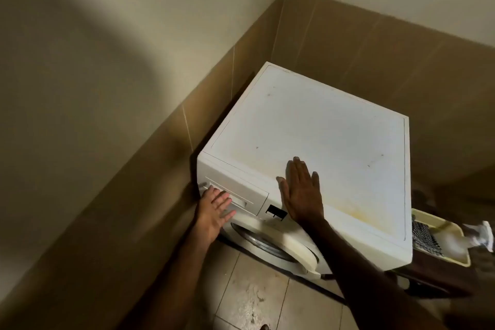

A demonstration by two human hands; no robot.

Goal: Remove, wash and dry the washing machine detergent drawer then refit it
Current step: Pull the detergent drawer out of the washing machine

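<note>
A white front-loading washing machine [316,136] stands in the corner of a tiled room. Its detergent drawer [238,194] sits shut in the upper left of the front panel. My left hand [215,209] lies palm up against the drawer front, fingers straight and reaching toward the handle recess. My right hand [301,193] presses flat on the front edge of the machine's top, fingers spread. The round door [273,244] below hangs slightly ajar.
Tan tiled walls close in behind and to the left of the machine. A cream tray [444,246] with a checked cloth [424,238] and a spray bottle [479,234] sits on a dark stand to the right. Stained floor tiles [257,297] lie below.
</note>
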